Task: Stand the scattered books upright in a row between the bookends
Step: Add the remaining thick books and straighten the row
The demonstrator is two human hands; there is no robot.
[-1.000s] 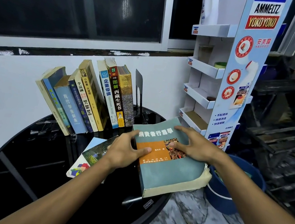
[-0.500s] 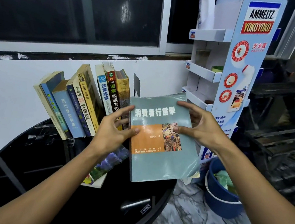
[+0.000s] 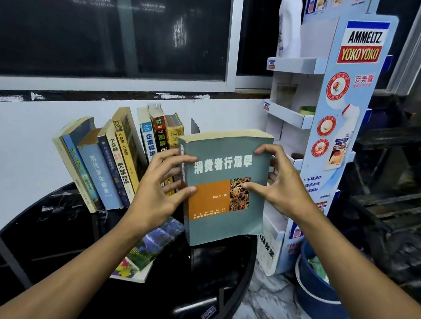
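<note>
Black table [image 3: 50, 240], thick teal book [image 3: 215, 199], upright

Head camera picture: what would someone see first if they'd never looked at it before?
The thick grey-green book with an orange patch, held upright in the middle by the left hand and right hand, grabs the eye first. Behind it to the left, a row of books leans leftward on the round black table. On the right stands a tall Ammeltz Yoko Yoko display stand.
</note>
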